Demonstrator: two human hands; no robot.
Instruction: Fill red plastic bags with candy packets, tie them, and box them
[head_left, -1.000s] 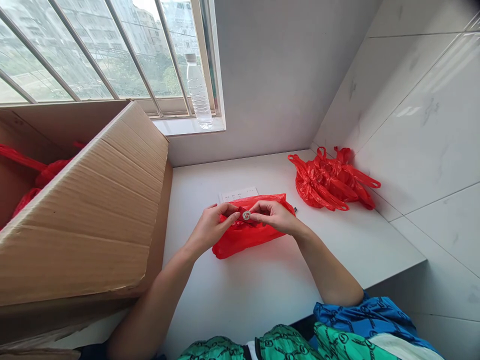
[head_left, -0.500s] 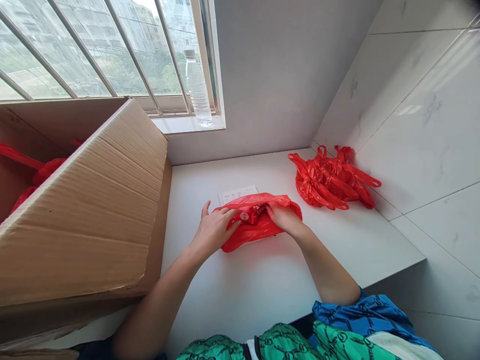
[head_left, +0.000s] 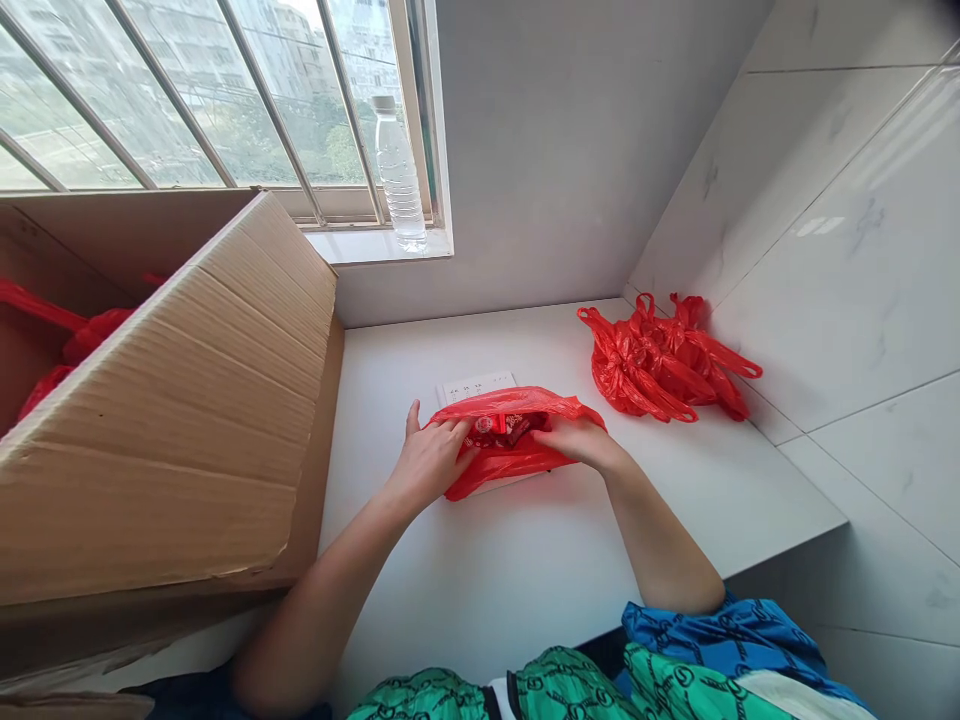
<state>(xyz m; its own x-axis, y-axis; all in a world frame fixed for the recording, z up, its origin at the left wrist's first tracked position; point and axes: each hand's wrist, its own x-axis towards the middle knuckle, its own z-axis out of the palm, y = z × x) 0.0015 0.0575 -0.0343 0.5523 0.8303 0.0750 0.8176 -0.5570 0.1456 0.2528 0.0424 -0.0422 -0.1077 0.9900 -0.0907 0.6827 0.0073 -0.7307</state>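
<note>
Head view: red plastic bag (head_left: 502, 463) on desk (head_left: 480, 600), right of cardboard box (head_left: 225, 430), red packets (head_left: 491, 424) inside. Left hand (head_left: 427, 462) at box-side end, right hand (head_left: 579, 441) at far end; partly hidden, grip's spread and hold unclear. Could tear film by overstretching mouth, spill packets by tipping.

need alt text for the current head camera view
A person's left hand and right hand reach into an open red plastic bag over a white table, with red packets showing inside. Bunched red bags lie to the right; a cardboard box stands to the left, and a clear bottle on the windowsill.
</note>
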